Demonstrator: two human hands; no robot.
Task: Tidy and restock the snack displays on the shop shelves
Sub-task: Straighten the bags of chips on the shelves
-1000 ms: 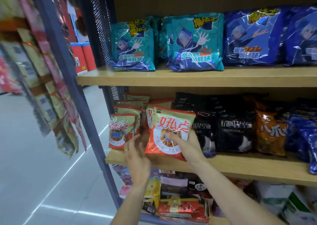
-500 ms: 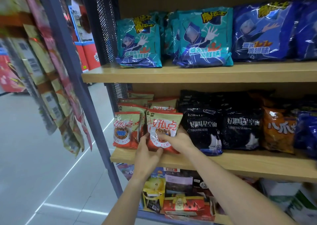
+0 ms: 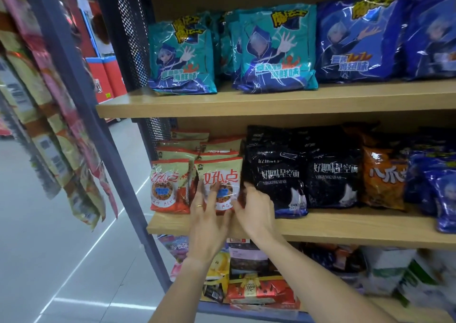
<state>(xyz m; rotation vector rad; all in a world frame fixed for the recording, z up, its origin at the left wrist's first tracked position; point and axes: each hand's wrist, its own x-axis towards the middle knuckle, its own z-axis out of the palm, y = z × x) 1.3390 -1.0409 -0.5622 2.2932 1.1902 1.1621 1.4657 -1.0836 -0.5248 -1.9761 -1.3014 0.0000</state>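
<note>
A red and cream snack bag stands upright at the front of its row on the middle wooden shelf. My left hand lies flat against the bag's lower front, fingers straight, a ring on one finger. My right hand presses the bag's lower right edge, fingers spread beside a black noodle bag. A matching red bag stands to the left, with several more stacked behind both.
Teal bags and blue bags fill the upper shelf. Black, orange and blue packs run along the middle shelf to the right. Boxed goods sit on the bottom shelf. Hanging packets and a blue post stand to the left.
The red bag has gone from tilted in my hands to standing upright in its row on the shelf. Both hands now press its lower front and edge.
</note>
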